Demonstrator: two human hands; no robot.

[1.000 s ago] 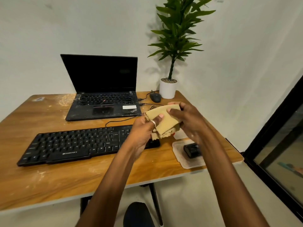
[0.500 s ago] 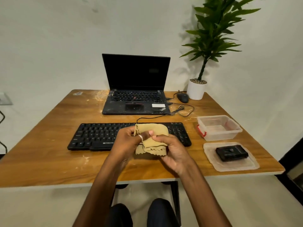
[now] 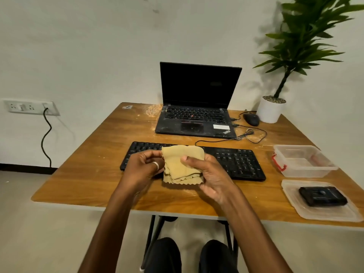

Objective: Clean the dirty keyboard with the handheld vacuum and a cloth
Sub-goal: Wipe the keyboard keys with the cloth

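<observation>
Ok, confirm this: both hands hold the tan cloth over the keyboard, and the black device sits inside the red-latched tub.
Not quite: the head view shows the black device lying on the flat clear lid next to the tub, not inside it. The rest stands.

Looked like a small office or home-office corner to me. A wooden bench [image 3: 94,174] sat against plain white walls, and on it there was an open black laptop [image 3: 197,107] with a dark screen, a wired mouse [image 3: 251,119] right beside it, and a separate black keyboard [image 3: 236,164] in front. A potted plant [image 3: 307,46] in a white pot stood at the bench's far right corner. On the left wall was a white switch-and-socket plate [image 3: 29,107] with a black cable [image 3: 42,142] plugged in and hanging down toward the floor. The floor was pale and plain, and the bench had black metal legs.
</observation>
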